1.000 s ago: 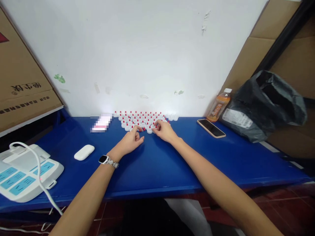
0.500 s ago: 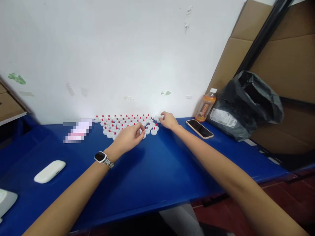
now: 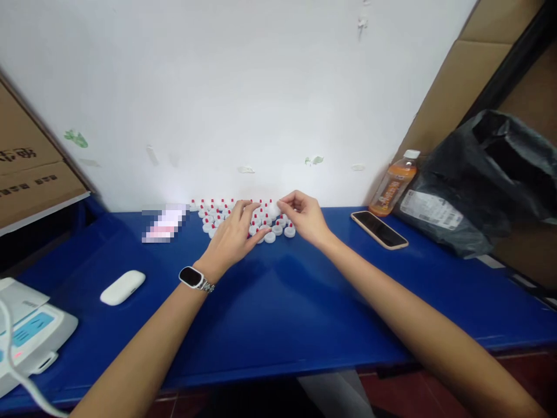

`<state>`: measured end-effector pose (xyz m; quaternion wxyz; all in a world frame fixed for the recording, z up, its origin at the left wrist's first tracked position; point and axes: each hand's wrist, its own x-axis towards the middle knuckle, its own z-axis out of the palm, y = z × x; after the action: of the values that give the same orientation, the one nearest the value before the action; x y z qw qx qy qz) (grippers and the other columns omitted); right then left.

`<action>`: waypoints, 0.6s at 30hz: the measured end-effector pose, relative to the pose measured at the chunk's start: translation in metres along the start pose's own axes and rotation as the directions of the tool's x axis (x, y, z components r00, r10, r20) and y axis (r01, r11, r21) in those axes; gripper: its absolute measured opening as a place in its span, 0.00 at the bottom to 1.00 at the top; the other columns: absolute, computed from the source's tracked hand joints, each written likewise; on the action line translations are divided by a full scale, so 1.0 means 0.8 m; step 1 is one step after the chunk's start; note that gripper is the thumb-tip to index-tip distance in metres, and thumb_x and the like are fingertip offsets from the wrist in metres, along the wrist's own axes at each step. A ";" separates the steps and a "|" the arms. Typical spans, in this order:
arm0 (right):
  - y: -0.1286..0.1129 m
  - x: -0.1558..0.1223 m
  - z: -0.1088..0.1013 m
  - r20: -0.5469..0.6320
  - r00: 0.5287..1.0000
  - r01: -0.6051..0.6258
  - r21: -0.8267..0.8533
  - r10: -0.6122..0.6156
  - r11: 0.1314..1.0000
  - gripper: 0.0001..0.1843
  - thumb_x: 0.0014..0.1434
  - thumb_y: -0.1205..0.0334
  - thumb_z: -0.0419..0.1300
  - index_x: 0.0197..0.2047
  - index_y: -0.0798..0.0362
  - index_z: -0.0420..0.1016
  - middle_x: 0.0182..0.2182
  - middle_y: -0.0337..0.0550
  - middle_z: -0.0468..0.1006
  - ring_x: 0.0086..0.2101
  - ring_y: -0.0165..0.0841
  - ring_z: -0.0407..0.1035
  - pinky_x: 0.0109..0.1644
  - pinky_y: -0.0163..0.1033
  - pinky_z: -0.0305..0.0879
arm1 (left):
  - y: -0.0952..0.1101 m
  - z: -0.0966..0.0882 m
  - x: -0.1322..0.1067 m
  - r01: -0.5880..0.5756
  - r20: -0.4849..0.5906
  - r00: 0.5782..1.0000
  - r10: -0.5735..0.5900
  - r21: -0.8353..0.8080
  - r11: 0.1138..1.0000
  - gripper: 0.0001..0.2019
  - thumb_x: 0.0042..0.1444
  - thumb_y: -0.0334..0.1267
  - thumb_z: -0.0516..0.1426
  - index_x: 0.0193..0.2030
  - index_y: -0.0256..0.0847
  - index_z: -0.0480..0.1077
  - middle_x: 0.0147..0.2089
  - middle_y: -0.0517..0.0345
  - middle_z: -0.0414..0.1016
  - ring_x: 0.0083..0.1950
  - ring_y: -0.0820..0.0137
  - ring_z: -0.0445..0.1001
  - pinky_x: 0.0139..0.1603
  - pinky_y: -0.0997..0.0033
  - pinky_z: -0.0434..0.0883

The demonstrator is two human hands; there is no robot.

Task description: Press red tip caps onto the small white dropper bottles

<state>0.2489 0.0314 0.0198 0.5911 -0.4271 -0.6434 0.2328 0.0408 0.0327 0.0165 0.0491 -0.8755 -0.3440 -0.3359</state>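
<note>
Many small white round caps (image 3: 289, 231) stand grouped on the blue table by the wall, most with a red tip pointing up. My right hand (image 3: 304, 216) pinches a white cap (image 3: 273, 209) between thumb and fingertips, raised just over the right side of the group. Above the middle of the group is my left hand (image 3: 235, 232), its thumb and fingers apart and nothing seen in them. It hides some of the caps behind it. A watch (image 3: 191, 277) is on the left wrist.
On the right lie a phone (image 3: 379, 229), an orange drink bottle (image 3: 394, 183) and a black plastic bag (image 3: 474, 180). To the left are a white case (image 3: 123, 288), a blurred pink-white item (image 3: 167, 223) and a white power strip (image 3: 52, 325) with a cable. A cardboard box (image 3: 35, 168) stands far left.
My right hand has moved from the group's back right corner to over the caps, with a white cap pinched. My left hand has opened its fingers. The view has shifted left.
</note>
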 end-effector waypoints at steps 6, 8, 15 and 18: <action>-0.022 -0.028 0.066 0.144 0.989 -0.044 0.059 0.035 0.997 0.13 0.62 0.51 0.59 0.40 0.52 0.74 0.31 0.41 0.78 0.32 0.32 0.71 0.36 0.37 0.64 | -0.020 -0.024 -0.035 0.061 0.132 0.990 -0.057 -0.025 0.998 0.19 0.70 0.47 0.46 0.61 0.40 0.60 0.52 0.46 0.73 0.51 0.60 0.74 0.52 0.59 0.71; -0.018 -0.033 0.074 0.155 0.988 0.020 -0.121 -0.001 0.992 0.12 0.65 0.54 0.55 0.43 0.52 0.75 0.34 0.43 0.79 0.36 0.34 0.71 0.40 0.39 0.64 | -0.038 -0.033 -0.050 0.178 0.170 0.971 -0.171 -0.028 0.984 0.18 0.69 0.48 0.47 0.58 0.40 0.62 0.48 0.47 0.74 0.46 0.60 0.75 0.46 0.62 0.70; -0.006 -0.041 0.090 0.460 0.885 0.431 -0.742 -0.078 0.514 0.11 0.63 0.61 0.58 0.46 0.53 0.78 0.47 0.55 0.73 0.50 0.49 0.60 0.52 0.52 0.55 | -0.059 -0.036 -0.065 0.380 0.290 0.899 -0.328 -0.145 0.913 0.10 0.65 0.45 0.49 0.36 0.43 0.60 0.25 0.62 0.67 0.26 0.68 0.67 0.29 0.69 0.56; 0.001 -0.039 0.098 0.456 0.889 0.430 -0.798 -0.044 0.422 0.11 0.64 0.60 0.58 0.45 0.55 0.79 0.48 0.58 0.72 0.51 0.51 0.58 0.52 0.53 0.54 | -0.050 -0.028 -0.065 0.370 0.302 0.904 -0.302 -0.198 0.908 0.09 0.64 0.44 0.49 0.35 0.43 0.59 0.25 0.63 0.67 0.26 0.69 0.66 0.30 0.70 0.56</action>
<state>0.1716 0.0220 -0.0136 0.1785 -0.5212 -0.8214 -0.1474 -0.0250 0.0267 -0.0048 -0.1672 -0.8384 -0.4491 -0.2599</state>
